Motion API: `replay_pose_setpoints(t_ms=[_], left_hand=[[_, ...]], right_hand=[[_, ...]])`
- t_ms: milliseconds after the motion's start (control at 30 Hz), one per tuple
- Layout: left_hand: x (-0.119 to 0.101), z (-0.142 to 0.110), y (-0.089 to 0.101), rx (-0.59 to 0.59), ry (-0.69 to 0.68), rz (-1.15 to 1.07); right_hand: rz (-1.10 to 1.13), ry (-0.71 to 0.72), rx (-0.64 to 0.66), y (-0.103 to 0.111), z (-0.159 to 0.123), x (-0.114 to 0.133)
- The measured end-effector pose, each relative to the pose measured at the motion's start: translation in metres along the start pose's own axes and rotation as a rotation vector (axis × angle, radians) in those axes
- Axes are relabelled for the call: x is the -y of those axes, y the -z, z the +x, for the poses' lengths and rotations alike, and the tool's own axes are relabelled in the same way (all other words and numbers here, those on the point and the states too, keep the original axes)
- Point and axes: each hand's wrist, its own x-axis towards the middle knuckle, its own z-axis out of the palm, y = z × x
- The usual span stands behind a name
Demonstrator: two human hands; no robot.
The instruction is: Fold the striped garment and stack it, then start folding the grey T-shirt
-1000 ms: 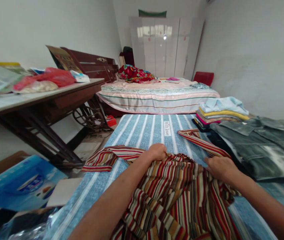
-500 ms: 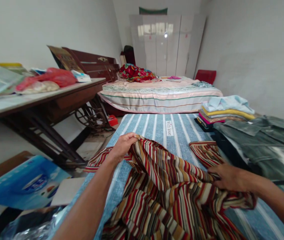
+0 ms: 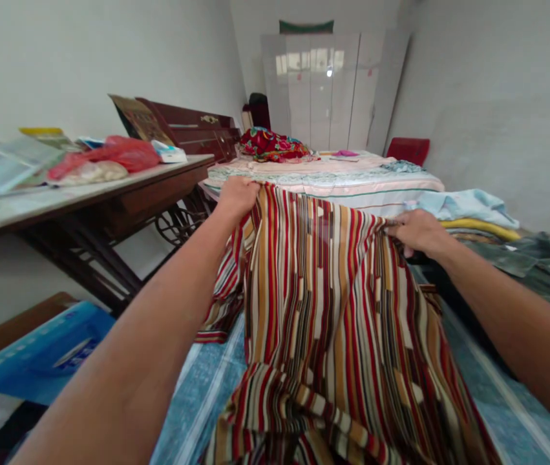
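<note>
Only illegible lettering [image 3: 75,356], on blue box [image 3: 17,369]

I lose the striped garment's [image 3: 323,278] lower end past the bottom edge. The right edge cuts off the dark green jacket [image 3: 549,258]; the left forearm [image 3: 143,316] partly hides the blue box [image 3: 42,355].

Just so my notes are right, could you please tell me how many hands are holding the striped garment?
2: the left hand, at the upper left of the striped garment, and the right hand, at its upper right.
</note>
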Motion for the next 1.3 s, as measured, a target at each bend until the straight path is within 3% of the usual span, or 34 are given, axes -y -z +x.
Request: replay_pose_setpoints(t_ms=[100, 200, 300, 400, 467, 567, 600, 700, 767, 867, 1000, 1133, 1233, 1300], left_hand=[[-0.015, 0.03, -0.017, -0.102, 0.133, 0.086], [-0.016, 0.019, -0.047, -0.1, 0.172, 0.168], [0.002, -0.021, -0.076, 0.166, 0.058, 0.27], [0.035, -0.072, -0.09, 0.366, 0.035, 0.276], [0.058, -0.108, -0.087, 0.469, 0.05, 0.277], [0.085, -0.167, -0.067, 0.585, 0.106, 0.255], [0.092, -0.186, -0.059, 0.626, 0.154, 0.222], [0.101, -0.239, -0.037, 0.693, 0.458, -0.184], [0.101, -0.263, -0.031, 0.658, 0.515, -0.303], [0.096, -0.277, -0.034, 0.585, 0.473, -0.287], [0.087, -0.272, -0.041, 0.461, 0.43, -0.273], [0.091, -0.268, -0.028, 0.277, 0.397, -0.301], [0.102, -0.274, -0.015, 0.089, 0.595, -0.545], [0.109, -0.282, -0.012, 0.041, 0.757, -0.722]], right_hand=[[-0.07, -0.077, -0.181, -0.006, 0.034, 0.025], [-0.093, -0.028, -0.217, -0.034, 0.046, 0.041], [-0.093, 0.103, -0.089, -0.072, 0.032, 0.04], [-0.117, 0.21, 0.049, -0.101, 0.003, 0.023], [-0.133, 0.241, 0.106, -0.111, -0.022, 0.007], [-0.124, 0.281, 0.122, -0.113, -0.068, -0.015], [-0.098, 0.314, 0.117, -0.112, -0.086, -0.02], [0.093, 0.509, 0.132, -0.109, -0.144, -0.026], [0.198, 0.596, 0.156, -0.109, -0.177, -0.022], [0.211, 0.631, 0.132, -0.115, -0.21, -0.009], [0.097, 0.648, 0.01, -0.129, -0.225, 0.008], [0.056, 0.705, -0.088, -0.14, -0.233, 0.018], [0.059, 0.718, -0.062, -0.145, -0.238, 0.021], [0.072, 0.708, -0.016, -0.147, -0.24, 0.022]])
